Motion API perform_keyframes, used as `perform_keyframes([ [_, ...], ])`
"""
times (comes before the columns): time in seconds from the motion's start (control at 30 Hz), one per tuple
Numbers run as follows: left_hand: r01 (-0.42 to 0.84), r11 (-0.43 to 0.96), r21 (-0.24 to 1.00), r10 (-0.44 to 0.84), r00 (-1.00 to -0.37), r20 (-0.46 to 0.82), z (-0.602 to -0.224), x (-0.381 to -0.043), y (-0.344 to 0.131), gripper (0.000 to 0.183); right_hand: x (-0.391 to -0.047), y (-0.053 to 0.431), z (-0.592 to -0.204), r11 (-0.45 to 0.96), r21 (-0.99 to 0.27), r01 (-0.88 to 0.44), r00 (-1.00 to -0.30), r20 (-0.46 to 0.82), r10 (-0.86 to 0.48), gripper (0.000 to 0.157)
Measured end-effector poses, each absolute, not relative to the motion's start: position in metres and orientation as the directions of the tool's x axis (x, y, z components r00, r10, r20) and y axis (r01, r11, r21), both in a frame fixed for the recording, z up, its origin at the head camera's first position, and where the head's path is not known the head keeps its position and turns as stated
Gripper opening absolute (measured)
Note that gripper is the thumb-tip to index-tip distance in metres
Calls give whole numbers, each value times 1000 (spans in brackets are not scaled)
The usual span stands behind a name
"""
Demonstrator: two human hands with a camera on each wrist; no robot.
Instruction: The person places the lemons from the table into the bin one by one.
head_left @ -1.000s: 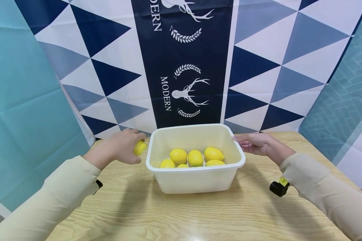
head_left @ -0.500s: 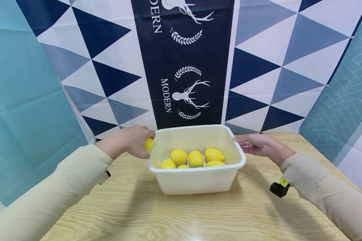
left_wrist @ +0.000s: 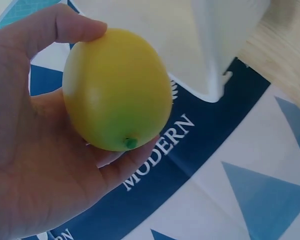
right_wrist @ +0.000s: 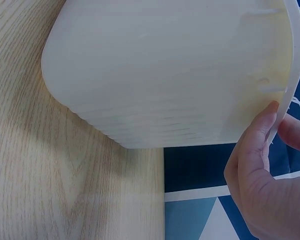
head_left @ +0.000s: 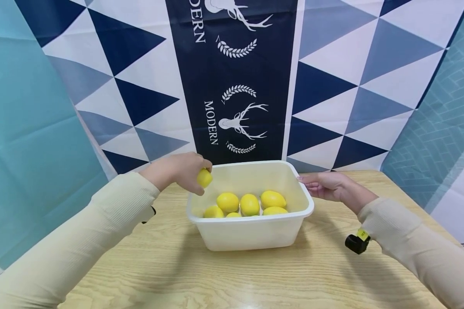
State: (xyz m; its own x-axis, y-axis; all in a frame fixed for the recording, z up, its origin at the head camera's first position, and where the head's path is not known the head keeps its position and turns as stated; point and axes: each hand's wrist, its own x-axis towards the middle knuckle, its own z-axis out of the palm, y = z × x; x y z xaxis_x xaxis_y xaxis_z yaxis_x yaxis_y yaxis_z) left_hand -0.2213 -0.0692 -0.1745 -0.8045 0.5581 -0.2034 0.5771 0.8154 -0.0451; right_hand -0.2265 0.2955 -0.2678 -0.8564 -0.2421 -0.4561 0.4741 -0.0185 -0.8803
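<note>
My left hand (head_left: 185, 171) holds a lemon (left_wrist: 117, 90) above the left rim of a white plastic tub (head_left: 251, 234). In the left wrist view the lemon is yellow with a greenish end and a small green stem, gripped between thumb and fingers. Several more yellow lemons (head_left: 249, 205) lie on the tub's floor; its front wall hides the lower parts of some. On the tub's right side, my right hand (head_left: 328, 186) pinches the rim, thumb on one face and fingertips on the other, as the right wrist view shows at the rim (right_wrist: 296, 55).
The tub stands on a light wooden table (head_left: 232, 279), near its back edge. Close behind hangs a patterned cloth (head_left: 232, 77) with triangles and deer heads. A teal cloth (head_left: 35, 141) closes off the left side. A black wrist camera (head_left: 357, 243) sits under my right sleeve.
My left hand has carried the lemon rightward and slightly up, from outside the tub's left side to over its rim. The right hand keeps its place on the rim.
</note>
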Motion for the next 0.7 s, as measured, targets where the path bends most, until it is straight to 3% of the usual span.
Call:
perform_keyframes([
  [0.23, 524, 850, -51, 482, -814, -325, -170, -230, -44, 48, -224, 296, -268, -21, -882, 470, -857, -451, -247, 15],
  [0.7, 546, 836, -50, 468, -758, -454, -175, -235, 1, 49, -224, 294, -267, -31, -891, 453, -864, -429, -264, 15],
])
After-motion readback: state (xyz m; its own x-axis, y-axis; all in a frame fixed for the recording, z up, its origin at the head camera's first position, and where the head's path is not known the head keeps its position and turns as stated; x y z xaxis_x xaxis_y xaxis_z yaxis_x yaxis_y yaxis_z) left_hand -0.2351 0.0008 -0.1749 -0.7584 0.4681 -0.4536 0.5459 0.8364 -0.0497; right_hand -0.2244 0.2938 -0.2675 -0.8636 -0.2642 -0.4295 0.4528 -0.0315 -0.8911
